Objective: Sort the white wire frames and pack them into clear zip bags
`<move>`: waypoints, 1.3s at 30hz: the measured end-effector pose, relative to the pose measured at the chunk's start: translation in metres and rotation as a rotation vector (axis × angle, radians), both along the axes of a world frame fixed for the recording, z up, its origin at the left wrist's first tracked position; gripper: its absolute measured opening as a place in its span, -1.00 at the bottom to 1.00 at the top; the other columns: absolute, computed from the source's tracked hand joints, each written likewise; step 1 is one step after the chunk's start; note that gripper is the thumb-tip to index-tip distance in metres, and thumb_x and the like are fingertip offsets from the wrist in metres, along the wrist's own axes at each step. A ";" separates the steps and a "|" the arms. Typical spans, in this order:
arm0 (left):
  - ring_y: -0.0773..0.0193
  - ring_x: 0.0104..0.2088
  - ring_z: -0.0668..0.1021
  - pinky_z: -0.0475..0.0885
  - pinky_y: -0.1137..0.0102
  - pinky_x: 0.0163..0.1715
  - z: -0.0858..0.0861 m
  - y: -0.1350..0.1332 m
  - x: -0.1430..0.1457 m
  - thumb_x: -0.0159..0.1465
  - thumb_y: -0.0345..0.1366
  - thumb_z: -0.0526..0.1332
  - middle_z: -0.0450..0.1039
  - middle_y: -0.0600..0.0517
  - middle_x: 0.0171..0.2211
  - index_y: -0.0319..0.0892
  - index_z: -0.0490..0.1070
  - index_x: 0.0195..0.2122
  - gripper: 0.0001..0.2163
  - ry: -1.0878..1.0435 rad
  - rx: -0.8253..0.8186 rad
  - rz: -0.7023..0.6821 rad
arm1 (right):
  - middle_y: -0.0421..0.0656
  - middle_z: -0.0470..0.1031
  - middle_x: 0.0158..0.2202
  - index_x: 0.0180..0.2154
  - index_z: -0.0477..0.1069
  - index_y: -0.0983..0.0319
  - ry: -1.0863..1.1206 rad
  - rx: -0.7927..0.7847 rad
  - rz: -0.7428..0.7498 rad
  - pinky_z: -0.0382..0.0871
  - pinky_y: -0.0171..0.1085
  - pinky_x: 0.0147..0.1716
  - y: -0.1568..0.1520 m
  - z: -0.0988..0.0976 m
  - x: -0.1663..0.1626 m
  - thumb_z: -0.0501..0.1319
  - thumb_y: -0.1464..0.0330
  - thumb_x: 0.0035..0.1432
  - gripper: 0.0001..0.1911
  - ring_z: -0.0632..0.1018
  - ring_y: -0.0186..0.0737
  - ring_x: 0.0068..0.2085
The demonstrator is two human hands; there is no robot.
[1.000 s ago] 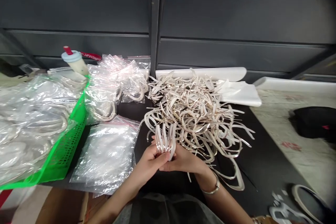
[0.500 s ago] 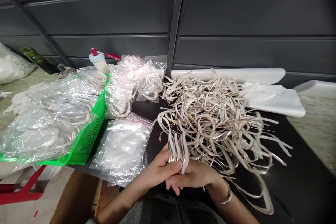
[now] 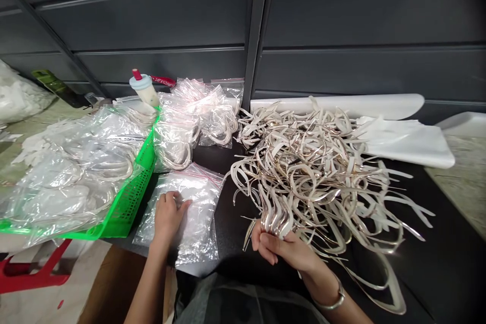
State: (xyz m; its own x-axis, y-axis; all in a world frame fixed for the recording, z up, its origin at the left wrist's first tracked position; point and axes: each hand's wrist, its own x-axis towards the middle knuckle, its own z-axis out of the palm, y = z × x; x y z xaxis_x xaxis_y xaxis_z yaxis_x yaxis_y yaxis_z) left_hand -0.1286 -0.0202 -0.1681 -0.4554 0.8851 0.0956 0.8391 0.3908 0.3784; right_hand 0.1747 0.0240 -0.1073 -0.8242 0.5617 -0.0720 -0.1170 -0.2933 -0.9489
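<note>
My right hand point(image 3: 281, 248) is closed around a bundle of curved silver strips point(image 3: 274, 212), which fan upward out of the fist. Just beyond it spreads a large tangled pile of similar curved strips point(image 3: 311, 162), shiny metallic on one side and whitish on the other. To the left, my left hand point(image 3: 167, 215) rests over a stack of clear zip bags point(image 3: 199, 223), fingertips on the plastic and thumb apart from the fingers. No bag is visibly gripped in it.
A green basket point(image 3: 131, 200) holding filled clear bags stands at the left. Bagged strips point(image 3: 174, 136) lie behind the zip bags, near a lidded cup point(image 3: 146, 92). White foam sheeting point(image 3: 410, 142) lies at the back right, before a dark panelled wall point(image 3: 353, 20).
My left hand has let go of the strips and moved left onto the zip bags. My right hand now holds the bundle alone, slightly farther right.
</note>
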 end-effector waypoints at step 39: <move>0.39 -0.62 0.39 0.24 0.52 -0.59 0.056 -0.001 0.107 0.24 -0.17 0.09 0.36 0.10 -0.66 -0.22 0.37 -0.59 -0.68 -0.545 0.006 -0.409 | -0.23 0.36 -0.47 -0.48 0.30 0.24 -0.397 0.614 -0.327 0.27 -0.30 -0.31 -0.002 -0.019 -0.046 0.11 0.45 0.10 -0.88 0.37 -0.31 -0.41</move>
